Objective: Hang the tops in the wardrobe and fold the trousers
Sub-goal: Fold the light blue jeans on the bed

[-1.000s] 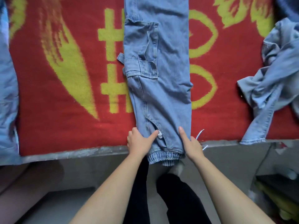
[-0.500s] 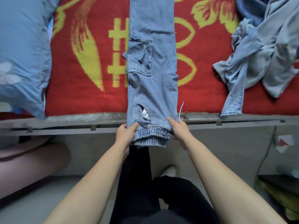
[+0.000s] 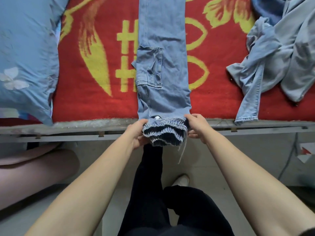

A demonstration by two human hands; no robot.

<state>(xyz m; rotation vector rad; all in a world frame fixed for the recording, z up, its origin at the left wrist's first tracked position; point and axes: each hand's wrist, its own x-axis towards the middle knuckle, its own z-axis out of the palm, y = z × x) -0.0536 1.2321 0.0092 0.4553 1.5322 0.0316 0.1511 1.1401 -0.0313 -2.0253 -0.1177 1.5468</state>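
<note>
Light blue cargo trousers (image 3: 162, 65) lie lengthwise on the red and yellow blanket (image 3: 102, 99), legs stacked, with a side pocket facing up. Their elastic cuffs (image 3: 164, 133) hang over the bed's front edge. My left hand (image 3: 138, 134) grips the left side of the cuffs. My right hand (image 3: 196, 126) grips the right side, thumb on top. A white drawstring (image 3: 181, 154) dangles below the cuffs.
A crumpled heap of pale blue garments (image 3: 276, 60) lies at the right of the bed. A blue pillow (image 3: 25, 57) sits at the left. The grey bed frame (image 3: 68, 132) runs across. Below are my black-trousered legs (image 3: 153, 184) and the floor.
Both hands slid from flat on the lower legs down to the cuffs and took hold of them, lifting them off the bed edge. The camera view pulled back.
</note>
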